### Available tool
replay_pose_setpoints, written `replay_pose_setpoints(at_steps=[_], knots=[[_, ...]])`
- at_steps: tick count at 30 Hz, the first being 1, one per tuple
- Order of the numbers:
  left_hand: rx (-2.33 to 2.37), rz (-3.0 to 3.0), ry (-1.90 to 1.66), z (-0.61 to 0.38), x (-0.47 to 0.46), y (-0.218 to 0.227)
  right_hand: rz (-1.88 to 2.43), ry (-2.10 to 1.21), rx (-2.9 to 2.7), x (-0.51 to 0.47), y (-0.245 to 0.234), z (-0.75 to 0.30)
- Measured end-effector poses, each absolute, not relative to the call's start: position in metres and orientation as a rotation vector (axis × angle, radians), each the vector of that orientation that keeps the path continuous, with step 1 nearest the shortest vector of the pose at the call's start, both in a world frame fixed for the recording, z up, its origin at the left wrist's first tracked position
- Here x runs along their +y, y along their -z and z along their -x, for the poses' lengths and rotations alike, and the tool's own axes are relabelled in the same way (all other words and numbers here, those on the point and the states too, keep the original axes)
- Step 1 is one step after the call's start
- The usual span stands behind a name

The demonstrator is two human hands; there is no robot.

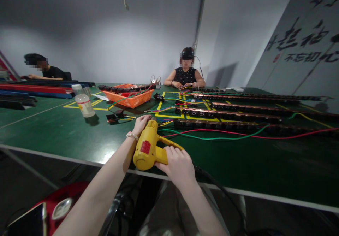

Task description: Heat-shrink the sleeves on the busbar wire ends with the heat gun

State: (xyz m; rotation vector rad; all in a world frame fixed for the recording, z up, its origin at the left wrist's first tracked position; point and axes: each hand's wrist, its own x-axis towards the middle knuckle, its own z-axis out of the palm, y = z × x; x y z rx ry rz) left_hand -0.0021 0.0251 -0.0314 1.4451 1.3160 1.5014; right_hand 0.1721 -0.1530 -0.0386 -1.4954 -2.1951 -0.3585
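Observation:
My right hand (180, 165) is wrapped round the handle of a yellow heat gun (147, 154) with a red label, its nozzle pointing away from me across the table. Just left of the nozzle is my left hand (141, 123), fingers drawn together; the gun hides part of them, and what they hold cannot be made out. Beyond the nozzle, coloured wires (166, 123) come out of the end of a long dark strip (212, 124). A green wire (206, 138) and a red wire (291, 136) run along the strip's near side.
Several more strips (246, 108) lie behind on the green table (111, 137). An orange basket (132, 101), black connectors (115, 117) and a clear bottle (84, 103) stand left of them. A co-worker (185, 75) sits opposite; another person (51, 71) is at far left.

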Motion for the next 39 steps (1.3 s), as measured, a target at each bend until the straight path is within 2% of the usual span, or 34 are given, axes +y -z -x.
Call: replay_pose_setpoints(at_steps=[10, 14, 21, 25, 28, 32, 39], knots=[[1.313, -1.487, -1.457, 0.006, 0.03, 0.035, 1.504, 0.399, -2.16, -0.164, 0.037, -0.221], [1.401, -1.659, -1.437, 0.008, 0.033, 0.036, 1.471, 0.433, -2.181, -0.168, 0.039, -0.241], [1.492, -2.031, -1.201, -0.01, 0.043, 0.026, 1.276, 0.387, -2.275, -0.175, 0.038, -0.263], [1.287, -2.226, -0.932, -0.045, 0.045, -0.004, 1.243, 0.262, -2.307, -0.178, 0.035, -0.266], [1.092, -2.489, -0.592, -0.082, 0.041, -0.023, 1.241, 0.183, -2.283, -0.179, 0.036, -0.265], [0.867, -2.917, -0.152, -0.127, 0.034, -0.025, 1.246, 0.179, -2.221, -0.181, 0.039, -0.263], [0.706, -3.139, 0.01, -0.139, 0.061, -0.01, 1.125, 0.43, -2.122, -0.174, 0.048, -0.262]])
